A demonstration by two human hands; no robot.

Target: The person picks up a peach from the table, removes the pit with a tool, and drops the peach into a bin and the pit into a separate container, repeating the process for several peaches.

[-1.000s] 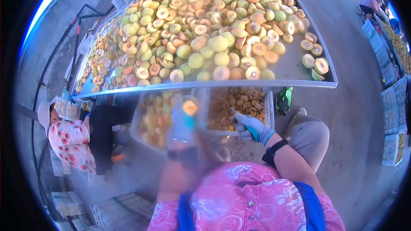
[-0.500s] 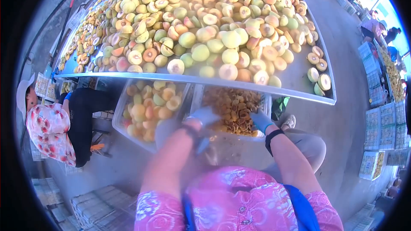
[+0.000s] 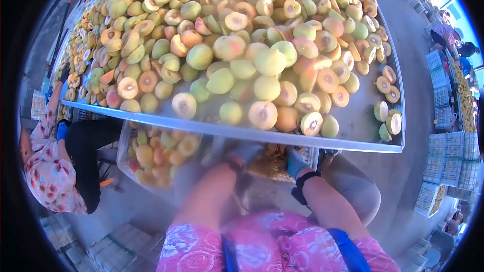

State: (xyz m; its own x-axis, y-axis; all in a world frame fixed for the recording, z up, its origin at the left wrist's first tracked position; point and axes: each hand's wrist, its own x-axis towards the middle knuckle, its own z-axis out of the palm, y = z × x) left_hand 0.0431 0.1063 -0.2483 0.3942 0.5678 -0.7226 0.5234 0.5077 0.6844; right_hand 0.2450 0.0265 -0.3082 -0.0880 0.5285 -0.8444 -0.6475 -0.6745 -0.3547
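Head view, looking down past my own chest: a steel bench (image 3: 363, 116) heaped with halved peaches (image 3: 262, 60) fills the upper picture. Both of my hands sit just below the bench's near rim. My left hand (image 3: 245, 152), in a pale glove and smeared by motion blur, lies under the middle of the rim. My right hand (image 3: 294, 162), in a blue glove above a dark wrist strap (image 3: 301, 179), lies just to its right.

The fingers of both hands are tucked out of sight beneath the rim, so I cannot tell whether they are released, clenched or grasping anything.

Under the bench stand 2 crates. The crate of brown pits (image 3: 269, 163) lies straight ahead, between the 2 hands and about equally near to each; it is mostly hidden, so its long axis is unclear. The crate of peach halves (image 3: 151, 158) lies left of my left hand, near but apart. A co-worker (image 3: 48, 176) in flowered sleeves sits below the bench's left end.
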